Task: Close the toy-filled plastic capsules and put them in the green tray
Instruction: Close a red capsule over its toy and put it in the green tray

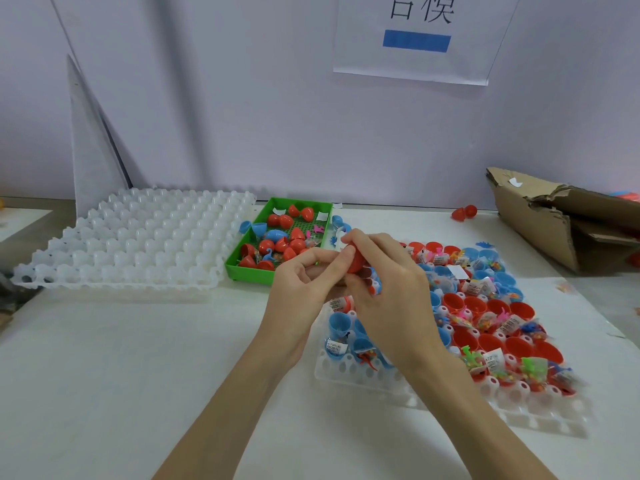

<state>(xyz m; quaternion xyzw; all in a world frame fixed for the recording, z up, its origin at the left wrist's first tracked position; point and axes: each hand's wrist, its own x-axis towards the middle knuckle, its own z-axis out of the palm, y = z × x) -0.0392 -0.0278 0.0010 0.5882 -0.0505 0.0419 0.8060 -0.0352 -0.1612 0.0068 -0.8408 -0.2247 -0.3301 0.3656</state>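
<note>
Two hands meet | right hand [388, 289] fingers grip red capsule [356, 259] | left hand [304, 282] fingers curled, pinching it

A torn cardboard box [554, 220] is seen on the white bench [138, 375] at three o'clock. A paper sign [420, 36] with a blue strip is fixed to the wall at twelve o'clock. A white triangular sheet [91, 140] is propped at ten o'clock.

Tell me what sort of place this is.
Probably a small packing or assembly bench, not a home. A white grid tray holds rows of open capsules with toys, a stack of empty trays waits at the left, and a torn cardboard box sits at the right under a printed wall sign.
</note>
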